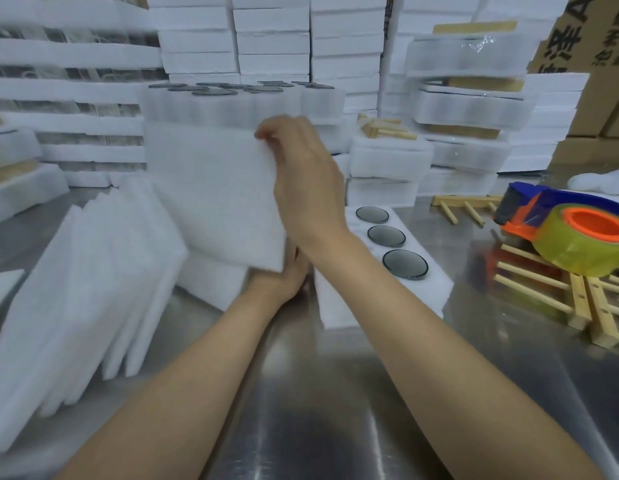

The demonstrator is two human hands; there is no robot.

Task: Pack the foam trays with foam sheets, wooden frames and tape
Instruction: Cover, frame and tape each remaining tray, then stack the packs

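Observation:
A white foam sheet (214,192) stands upright above the table's middle. My right hand (306,181) grips its right edge near the top. My left hand (283,271) holds its lower right corner from below and is partly hidden behind the sheet. Right of my hands lies a white foam tray (429,289) with three dark round lenses showing; the sheet hides its left part. Wooden frames (560,299) lie at the right, and a tape dispenser (578,233) with yellowish tape rests on them.
A fanned stack of foam sheets (76,289) leans at the left. Packed foam trays (387,161) and white boxes are piled all along the back. Another wooden frame (463,206) lies behind the dispenser. Cardboard boxes (599,81) stand at the far right. The steel table (335,393) spreads in front.

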